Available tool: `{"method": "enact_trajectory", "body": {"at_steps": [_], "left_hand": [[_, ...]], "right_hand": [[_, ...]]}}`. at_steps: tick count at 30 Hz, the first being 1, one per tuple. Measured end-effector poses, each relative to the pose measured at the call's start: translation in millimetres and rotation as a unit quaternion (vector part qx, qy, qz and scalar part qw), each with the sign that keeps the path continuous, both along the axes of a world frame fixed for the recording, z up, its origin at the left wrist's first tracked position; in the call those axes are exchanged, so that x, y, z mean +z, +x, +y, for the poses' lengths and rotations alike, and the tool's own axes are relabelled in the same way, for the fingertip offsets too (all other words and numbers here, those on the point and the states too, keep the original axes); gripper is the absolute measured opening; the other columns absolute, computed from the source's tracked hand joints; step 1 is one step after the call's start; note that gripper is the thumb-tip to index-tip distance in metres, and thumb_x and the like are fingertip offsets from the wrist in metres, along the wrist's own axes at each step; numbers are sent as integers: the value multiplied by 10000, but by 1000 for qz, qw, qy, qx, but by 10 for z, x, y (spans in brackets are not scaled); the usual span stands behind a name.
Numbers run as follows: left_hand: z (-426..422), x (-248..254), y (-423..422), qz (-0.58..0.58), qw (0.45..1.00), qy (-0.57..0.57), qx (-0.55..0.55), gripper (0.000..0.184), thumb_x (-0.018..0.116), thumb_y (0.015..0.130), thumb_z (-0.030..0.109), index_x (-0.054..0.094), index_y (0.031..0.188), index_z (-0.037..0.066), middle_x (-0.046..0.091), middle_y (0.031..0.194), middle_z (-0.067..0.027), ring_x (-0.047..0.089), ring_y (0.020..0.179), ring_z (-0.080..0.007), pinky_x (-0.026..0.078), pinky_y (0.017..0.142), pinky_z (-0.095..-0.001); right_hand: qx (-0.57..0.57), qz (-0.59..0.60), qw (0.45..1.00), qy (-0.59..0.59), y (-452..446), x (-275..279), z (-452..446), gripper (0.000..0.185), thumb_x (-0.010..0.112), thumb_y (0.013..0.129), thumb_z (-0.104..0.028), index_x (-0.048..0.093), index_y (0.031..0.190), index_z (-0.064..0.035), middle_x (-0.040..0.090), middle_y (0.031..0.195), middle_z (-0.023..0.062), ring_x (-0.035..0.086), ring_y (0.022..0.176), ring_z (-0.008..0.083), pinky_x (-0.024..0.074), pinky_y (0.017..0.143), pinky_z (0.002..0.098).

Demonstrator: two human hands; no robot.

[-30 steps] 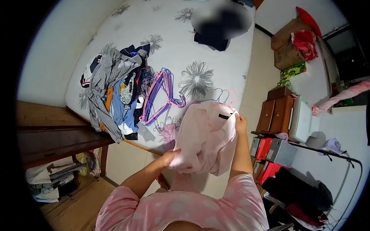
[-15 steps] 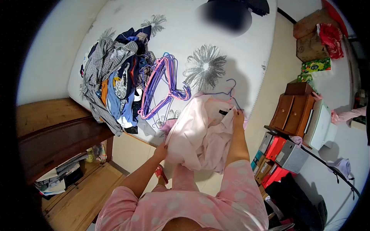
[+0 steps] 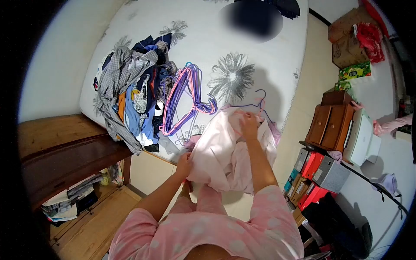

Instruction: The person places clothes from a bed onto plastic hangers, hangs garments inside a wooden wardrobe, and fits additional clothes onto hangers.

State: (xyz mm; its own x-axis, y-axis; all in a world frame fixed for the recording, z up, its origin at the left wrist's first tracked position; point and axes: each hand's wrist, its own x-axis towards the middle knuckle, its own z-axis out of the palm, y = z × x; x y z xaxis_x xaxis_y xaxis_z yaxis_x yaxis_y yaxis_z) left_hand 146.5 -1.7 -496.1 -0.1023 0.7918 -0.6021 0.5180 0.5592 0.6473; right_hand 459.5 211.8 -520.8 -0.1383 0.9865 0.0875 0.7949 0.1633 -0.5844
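A pale pink shirt lies spread at the near edge of the bed, partly hanging over it. My left hand is closed on the shirt's left edge. At the collar, my right hand has its fingers bent and pressed on the cloth, covering the neck opening. Just beyond the collar, a purple hanger shows its hook and shoulders, with a pink hanger part beside it. Mauve cloth peeks out from under the shirt. Left of the shirt lies a bunch of purple and pink hangers.
A heap of mixed clothes covers the bed's left side. The flowered mattress extends away from me. A wooden cabinet stands left; a small brown drawer unit and stacked boxes stand right.
My right hand has moved left from the shirt's right shoulder to its collar. The left hand keeps its hold on the left edge and has shifted slightly up.
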Motion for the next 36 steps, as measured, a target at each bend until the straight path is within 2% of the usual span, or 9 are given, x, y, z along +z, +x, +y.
{"method": "enact_trajectory", "body": {"at_steps": [6,11,14,17,21,24,25,26,36], "left_hand": [[31,155,25,-21,1000,12,4,339,613,782,62,555,1115,56,524,1077,-175,527,1002,-325,438,875,-395],[181,329,-208,4,998,61,-25,318,632,785,41,552,1094,53,526,1065,-157,536,977,-291,440,866,-373],[201,102,-461,-32,997,60,-25,303,628,798,46,552,1091,54,536,1049,-146,537,980,-275,438,870,-355],[267,58,-644,-66,995,56,-38,287,619,810,49,554,1090,55,555,1048,-141,546,985,-256,437,873,-338],[413,-53,-923,-146,989,5,14,247,592,837,57,565,1082,50,584,1054,-119,560,986,-216,439,872,-325],[530,-2,-1150,-157,987,4,38,238,576,850,61,574,1087,49,599,1040,-91,564,974,-187,441,871,-315],[557,33,-1209,-152,988,9,39,238,572,852,61,576,1090,50,603,1033,-81,564,969,-178,441,871,-312],[571,77,-1272,-159,986,11,53,244,572,850,58,575,1094,48,605,1030,-76,564,965,-173,440,873,-307],[512,389,-1843,-206,965,9,159,220,554,888,97,565,1101,44,584,996,-39,533,928,-144,424,821,-271]], "right_hand": [[53,8,999,-2,-612,-47,-132,275,554,856,-190,587,1065,-16,508,1187,181,487,1066,359,407,914,412],[-199,18,979,-50,-42,-454,-151,283,436,886,-112,607,1081,0,515,1244,167,443,1152,357,368,986,373],[-89,-250,959,-97,312,-1065,-344,284,430,857,-81,618,1056,-3,559,1166,182,443,1149,348,385,965,381],[-79,-215,947,-223,276,-1042,-452,306,525,821,-175,587,1032,38,558,1056,234,512,1033,375,418,898,428],[-418,93,900,-85,-160,-439,-370,323,486,844,-186,544,1076,30,542,1056,209,538,952,318,418,861,369],[-366,233,898,-76,-758,303,-311,206,475,823,-98,559,967,23,547,968,174,533,883,303,428,805,359],[-229,4,972,52,-956,379,-363,99,490,786,-5,553,861,12,536,870,150,528,832,288,436,754,353],[-177,28,980,83,-1109,297,-370,71,509,754,49,541,801,6,525,834,143,534,796,268,441,724,343],[-252,335,864,-277,-2582,-562,-635,385,575,839,-87,439,1183,20,581,767,116,582,667,212,470,579,319]]}}
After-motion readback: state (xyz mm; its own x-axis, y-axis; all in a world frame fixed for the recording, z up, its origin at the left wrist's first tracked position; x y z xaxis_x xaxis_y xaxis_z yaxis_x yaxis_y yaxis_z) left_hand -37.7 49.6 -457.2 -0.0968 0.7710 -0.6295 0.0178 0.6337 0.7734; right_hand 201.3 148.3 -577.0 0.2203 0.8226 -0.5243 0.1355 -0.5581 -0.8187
